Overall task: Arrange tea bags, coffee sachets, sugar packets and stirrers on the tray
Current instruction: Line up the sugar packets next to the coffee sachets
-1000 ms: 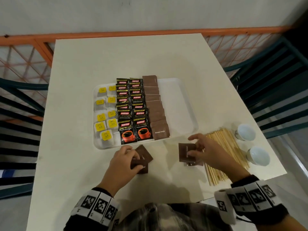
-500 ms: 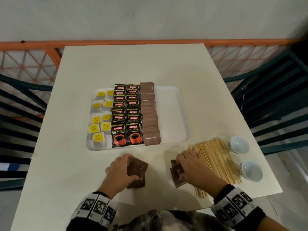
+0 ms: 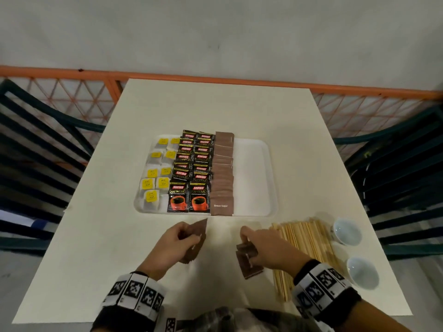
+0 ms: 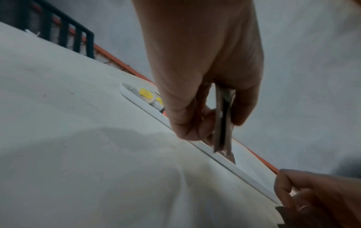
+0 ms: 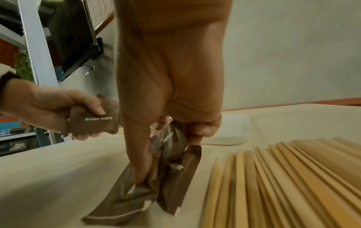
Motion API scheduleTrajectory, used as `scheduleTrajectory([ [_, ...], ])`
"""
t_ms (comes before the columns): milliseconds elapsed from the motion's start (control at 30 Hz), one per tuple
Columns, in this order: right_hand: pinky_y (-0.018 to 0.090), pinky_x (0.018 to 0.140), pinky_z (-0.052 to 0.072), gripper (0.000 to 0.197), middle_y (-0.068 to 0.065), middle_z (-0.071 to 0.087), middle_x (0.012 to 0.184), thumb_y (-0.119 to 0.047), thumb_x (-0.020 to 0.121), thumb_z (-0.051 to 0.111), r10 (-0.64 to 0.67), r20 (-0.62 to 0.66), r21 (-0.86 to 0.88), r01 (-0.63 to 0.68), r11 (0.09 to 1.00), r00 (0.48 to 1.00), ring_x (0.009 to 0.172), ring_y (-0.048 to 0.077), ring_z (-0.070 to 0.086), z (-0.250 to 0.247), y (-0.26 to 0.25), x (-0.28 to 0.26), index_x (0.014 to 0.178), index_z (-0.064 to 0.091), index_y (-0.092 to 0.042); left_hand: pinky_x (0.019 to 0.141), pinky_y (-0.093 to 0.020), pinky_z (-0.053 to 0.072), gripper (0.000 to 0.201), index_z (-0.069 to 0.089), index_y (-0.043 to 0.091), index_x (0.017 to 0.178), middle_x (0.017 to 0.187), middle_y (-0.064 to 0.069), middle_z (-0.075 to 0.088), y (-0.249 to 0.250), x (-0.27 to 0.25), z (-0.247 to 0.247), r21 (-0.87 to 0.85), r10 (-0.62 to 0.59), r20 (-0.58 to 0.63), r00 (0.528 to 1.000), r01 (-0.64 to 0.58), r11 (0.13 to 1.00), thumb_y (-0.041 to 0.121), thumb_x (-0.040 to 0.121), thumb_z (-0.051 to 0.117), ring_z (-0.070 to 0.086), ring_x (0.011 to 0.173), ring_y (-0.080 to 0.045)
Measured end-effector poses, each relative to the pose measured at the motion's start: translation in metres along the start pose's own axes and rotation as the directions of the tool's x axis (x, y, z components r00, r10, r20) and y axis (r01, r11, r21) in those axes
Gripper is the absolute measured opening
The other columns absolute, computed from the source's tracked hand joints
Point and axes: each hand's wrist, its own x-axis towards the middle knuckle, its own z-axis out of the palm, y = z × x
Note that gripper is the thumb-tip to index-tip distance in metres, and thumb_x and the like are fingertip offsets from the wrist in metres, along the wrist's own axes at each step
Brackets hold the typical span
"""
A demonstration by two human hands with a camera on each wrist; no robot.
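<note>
my left hand (image 3: 176, 245) sits low centre-left in the head view, just below the tray's near rim. thumb and fingers pinch a few brown sugar packets (image 3: 195, 238), lifted off the table (image 3: 96, 236) and held on edge; the left wrist view shows them clamped edgewise.

my right hand (image 3: 268, 250) is lower centre-right, fingers curled down onto a second small pile of sugar packets (image 3: 247, 262) lying on the table. the thumb presses into the pile and the fingers hook its far edge. how many packets are in it, i cannot tell.

the white tray (image 3: 254, 178) fills mid-frame. left column: tea bags (image 3: 155, 178) with yellow tags. next, two rows of kopiko coffee sachets (image 3: 189, 178), overlapped. next, one overlapped row of brown sugar packets (image 3: 223, 178). the right part of the tray is bare.

wooden stirrers (image 3: 309, 245) lie fanned on the table just right of my right hand, off the tray. two small white cups (image 3: 346, 232) stand at the right edge of the table.
</note>
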Motion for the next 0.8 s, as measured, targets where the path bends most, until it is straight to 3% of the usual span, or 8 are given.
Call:
scheduleTrajectory([
  [100, 0.027, 0.073, 0.051, 0.03, 0.002, 0.062, 0.093, -0.016, 0.08, 0.063, -0.016, -0.083, 0.202, 0.033, 0.979, 0.996, 0.082, 0.018, 0.06, -0.011, -0.005, 0.003, 0.1, 0.04, -0.021, 0.052, -0.025, 0.042, 0.012, 0.055, 0.006, 0.086, 0.073, -0.014, 0.055, 0.013, -0.002, -0.002, -0.235, -0.021, 0.021, 1.0, 0.025, 0.972, 0.017, 0.081, 0.057, 0.054, 0.059, -0.021],
  [200, 0.022, 0.068, 0.052, 0.031, 0.001, 0.061, 0.087, -0.013, 0.082, 0.065, 0.012, -0.217, 0.483, 0.096, 0.87, 0.976, 0.071, 0.009, 0.058, -0.028, -0.011, 0.009, 0.099, 0.04, -0.022, 0.07, -0.036, 0.051, 0.017, 0.058, 0.004, 0.099, 0.09, -0.021, 0.067, 0.021, 0.0, -0.002, -0.449, -0.068, 0.069, 0.995, 0.091, 0.889, 0.009, 0.087, 0.046, 0.066, 0.083, -0.03],
  [300, 0.03, 0.073, 0.057, 0.028, 0.002, 0.061, 0.093, -0.01, 0.086, 0.061, 0.031, -0.289, 0.722, 0.197, 0.663, 0.957, 0.077, 0.013, 0.062, -0.044, -0.026, 0.013, 0.103, 0.043, -0.023, 0.082, -0.048, 0.053, 0.025, 0.053, 0.003, 0.109, 0.104, -0.023, 0.064, 0.032, 0.002, -0.001, -0.601, -0.079, 0.13, 0.988, 0.142, 0.786, 0.002, 0.09, 0.036, 0.064, 0.103, -0.037],
  [400, 0.038, 0.08, 0.057, 0.024, 0.011, 0.063, 0.101, -0.01, 0.09, 0.056, 0.029, -0.332, 0.81, 0.269, 0.522, 0.943, 0.083, 0.019, 0.065, -0.051, -0.046, 0.021, 0.105, 0.045, -0.026, 0.083, -0.051, 0.051, 0.033, 0.058, 0.002, 0.109, 0.11, -0.02, 0.065, 0.047, 0.002, -0.002, -0.636, -0.009, 0.178, 0.984, 0.122, 0.762, 0.001, 0.088, 0.032, 0.063, 0.105, -0.039],
  [533, 0.022, 0.071, 0.055, 0.023, 0.003, 0.063, 0.096, -0.01, 0.092, 0.053, 0.04, -0.415, 0.788, 0.336, 0.516, 0.909, 0.077, 0.004, 0.064, -0.051, -0.066, 0.034, 0.107, 0.044, -0.025, 0.084, -0.055, 0.051, 0.046, 0.056, 0.015, 0.125, 0.116, -0.02, 0.065, 0.064, 0.006, -0.005, -0.721, 0.103, 0.185, 0.977, 0.064, 0.69, 0.005, 0.087, 0.032, 0.064, 0.099, -0.044],
  [667, 0.034, 0.088, 0.054, 0.029, 0.005, 0.061, 0.111, -0.019, 0.09, 0.055, 0.067, -0.487, 0.728, 0.363, 0.582, 0.871, 0.101, 0.014, 0.062, -0.045, -0.079, 0.046, 0.116, 0.042, -0.022, 0.082, -0.054, 0.053, 0.037, 0.068, 0.009, 0.107, 0.107, -0.019, 0.069, 0.076, 0.002, -0.007, -0.766, 0.129, 0.242, 0.962, 0.107, 0.634, 0.024, 0.08, 0.047, 0.069, 0.09, -0.033],
  [733, 0.04, 0.094, 0.049, 0.039, -0.002, 0.059, 0.115, -0.035, 0.085, 0.057, 0.071, -0.522, 0.665, 0.353, 0.658, 0.85, 0.109, 0.017, 0.056, -0.038, -0.085, 0.049, 0.119, 0.039, -0.031, 0.072, -0.046, 0.058, 0.029, 0.073, 0.009, 0.094, 0.099, -0.018, 0.071, 0.078, -0.001, -0.01, -0.777, 0.172, 0.257, 0.951, 0.098, 0.622, 0.016, 0.078, 0.049, 0.07, 0.085, -0.027],
  [800, 0.036, 0.098, 0.042, 0.047, -0.009, 0.053, 0.116, -0.042, 0.082, 0.058, 0.083, -0.555, 0.582, 0.315, 0.749, 0.828, 0.11, 0.014, 0.048, -0.035, -0.087, 0.052, 0.124, 0.039, -0.03, 0.063, -0.037, 0.059, 0.027, 0.07, 0.006, 0.094, 0.088, -0.015, 0.073, 0.077, -0.001, -0.013, -0.766, 0.191, 0.26, 0.946, 0.082, 0.638, 0.005, 0.082, 0.046, 0.071, 0.078, -0.023],
])
